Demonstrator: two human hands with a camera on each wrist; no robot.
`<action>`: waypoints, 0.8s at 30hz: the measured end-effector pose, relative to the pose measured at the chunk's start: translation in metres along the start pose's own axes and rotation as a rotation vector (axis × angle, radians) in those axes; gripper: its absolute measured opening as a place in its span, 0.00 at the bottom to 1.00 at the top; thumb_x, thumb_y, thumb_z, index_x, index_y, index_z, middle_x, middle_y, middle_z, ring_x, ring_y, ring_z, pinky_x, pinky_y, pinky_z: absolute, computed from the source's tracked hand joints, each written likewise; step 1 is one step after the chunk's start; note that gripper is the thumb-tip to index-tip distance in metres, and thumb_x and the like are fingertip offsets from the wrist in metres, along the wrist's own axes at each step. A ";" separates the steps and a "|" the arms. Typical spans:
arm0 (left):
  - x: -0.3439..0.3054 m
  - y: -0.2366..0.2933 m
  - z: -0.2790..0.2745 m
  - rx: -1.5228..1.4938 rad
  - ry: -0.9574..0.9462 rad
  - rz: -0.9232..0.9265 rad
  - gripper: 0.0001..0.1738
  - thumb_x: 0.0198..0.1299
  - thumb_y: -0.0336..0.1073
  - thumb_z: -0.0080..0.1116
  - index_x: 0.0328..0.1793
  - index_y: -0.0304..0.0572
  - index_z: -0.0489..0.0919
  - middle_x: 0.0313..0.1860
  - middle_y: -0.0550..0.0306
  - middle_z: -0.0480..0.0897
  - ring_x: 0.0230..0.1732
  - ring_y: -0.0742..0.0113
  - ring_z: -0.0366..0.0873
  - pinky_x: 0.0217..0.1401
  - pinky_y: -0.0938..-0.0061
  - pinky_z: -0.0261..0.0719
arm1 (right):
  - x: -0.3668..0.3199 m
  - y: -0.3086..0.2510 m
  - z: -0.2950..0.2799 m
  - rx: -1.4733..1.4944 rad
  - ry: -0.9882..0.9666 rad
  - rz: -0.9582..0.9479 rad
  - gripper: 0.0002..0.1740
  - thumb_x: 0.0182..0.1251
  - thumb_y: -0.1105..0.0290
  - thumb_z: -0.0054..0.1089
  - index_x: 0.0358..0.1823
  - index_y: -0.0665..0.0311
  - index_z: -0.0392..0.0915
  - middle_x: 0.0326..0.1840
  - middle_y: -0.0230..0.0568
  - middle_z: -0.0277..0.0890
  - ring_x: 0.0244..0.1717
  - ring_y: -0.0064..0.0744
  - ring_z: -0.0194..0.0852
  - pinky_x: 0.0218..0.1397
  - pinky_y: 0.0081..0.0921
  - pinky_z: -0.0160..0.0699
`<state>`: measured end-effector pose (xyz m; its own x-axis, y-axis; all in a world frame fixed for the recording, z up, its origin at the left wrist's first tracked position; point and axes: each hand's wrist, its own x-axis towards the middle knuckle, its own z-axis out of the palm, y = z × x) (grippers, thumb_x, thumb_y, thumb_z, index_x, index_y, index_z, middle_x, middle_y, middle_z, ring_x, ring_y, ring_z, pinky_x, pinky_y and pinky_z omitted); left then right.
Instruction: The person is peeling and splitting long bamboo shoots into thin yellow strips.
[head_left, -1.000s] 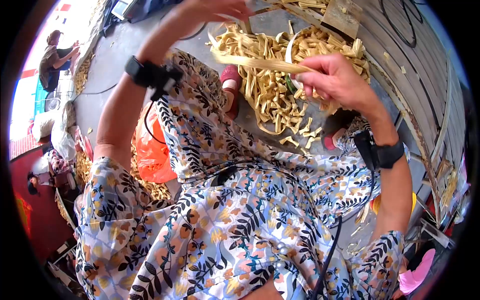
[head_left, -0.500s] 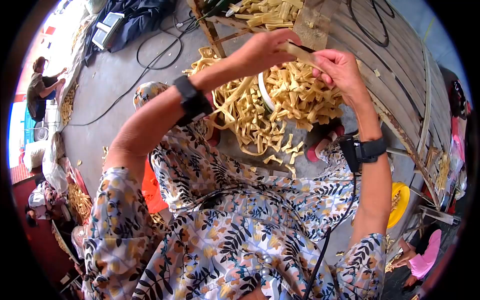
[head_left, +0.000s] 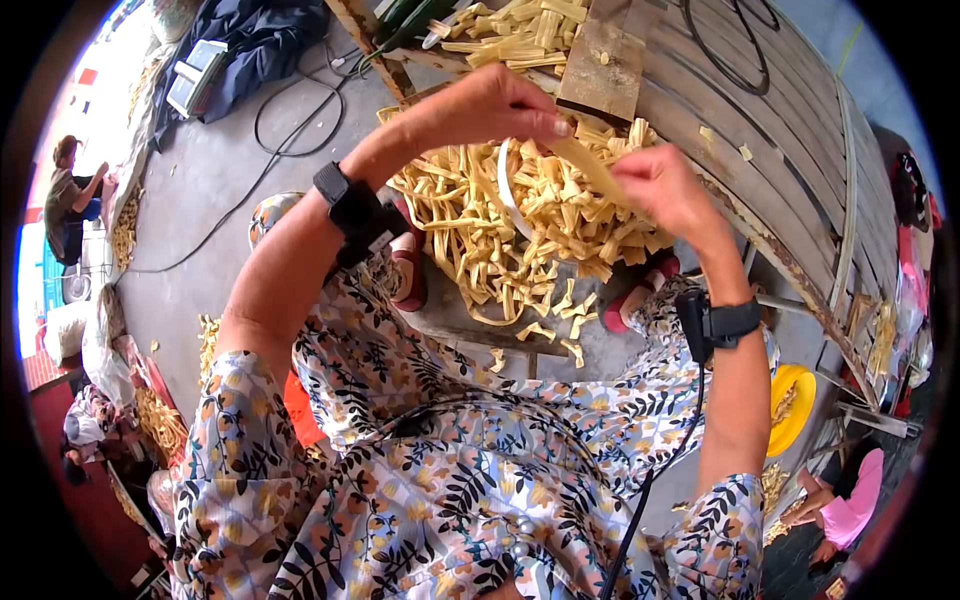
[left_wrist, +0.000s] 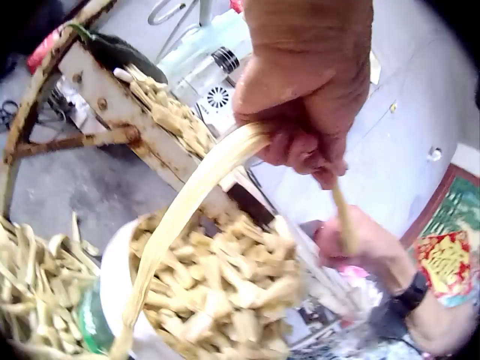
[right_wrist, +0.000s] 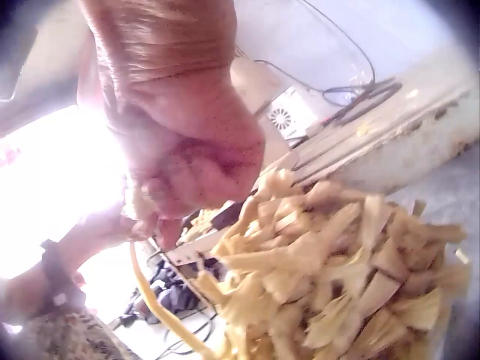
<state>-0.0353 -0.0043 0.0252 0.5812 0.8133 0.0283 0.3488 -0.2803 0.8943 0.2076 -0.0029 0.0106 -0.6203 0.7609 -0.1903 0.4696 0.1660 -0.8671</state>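
A pale yellow flat strip (head_left: 592, 170) is stretched between the two hands. My left hand (head_left: 515, 105) grips it with curled fingers, and a long tail of the strip (left_wrist: 187, 195) hangs down from that fist in the left wrist view. The other end is pinched in my right hand (head_left: 665, 190), its fingers folded in. Below the hands, a white-rimmed container (left_wrist: 116, 281) is heaped with knotted yellow pieces (head_left: 560, 205). More loose strips (head_left: 450, 190) lie beside it, to the left.
A slatted bench (head_left: 740, 130) with a rusty edge stands at the right, a wooden board (head_left: 603, 70) and more strips (head_left: 520, 30) at its far end. Black cable (head_left: 230, 215) crosses the floor at left. A yellow bowl (head_left: 790, 410) is at right; other people are off to both sides.
My left hand, spread and away from the strip at first, came over and took hold of it near the right hand. The hands have since drawn apart a little, the strip between them.
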 end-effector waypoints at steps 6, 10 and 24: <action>0.005 -0.003 0.028 -0.623 0.046 -0.214 0.17 0.61 0.46 0.48 0.34 0.39 0.77 0.14 0.68 0.73 0.10 0.83 0.64 0.10 0.90 0.64 | -0.005 -0.044 0.012 0.805 -0.149 -0.172 0.17 0.55 0.57 0.62 0.38 0.63 0.80 0.13 0.18 0.61 0.14 0.09 0.51 0.17 0.12 0.47; 0.008 -0.026 0.064 -1.148 -0.253 -0.151 0.22 0.64 0.49 0.43 0.37 0.34 0.72 0.22 0.61 0.75 0.16 0.81 0.68 0.16 0.89 0.67 | 0.014 -0.029 0.015 0.477 0.107 -0.209 0.17 0.58 0.63 0.59 0.43 0.69 0.77 0.23 0.26 0.74 0.20 0.12 0.66 0.21 0.09 0.64; 0.015 0.006 0.064 -0.990 0.392 -0.176 0.13 0.63 0.36 0.47 0.42 0.30 0.73 0.27 0.59 0.75 0.23 0.76 0.72 0.30 0.86 0.73 | 0.011 -0.032 0.020 -0.452 0.752 -0.402 0.14 0.47 0.67 0.64 0.38 0.59 0.80 0.31 0.36 0.74 0.34 0.37 0.71 0.39 0.26 0.70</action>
<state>0.0220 -0.0263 0.0022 0.2435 0.9580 -0.1518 -0.4475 0.2498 0.8587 0.1732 -0.0126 0.0272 -0.2962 0.7714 0.5632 0.6049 0.6078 -0.5144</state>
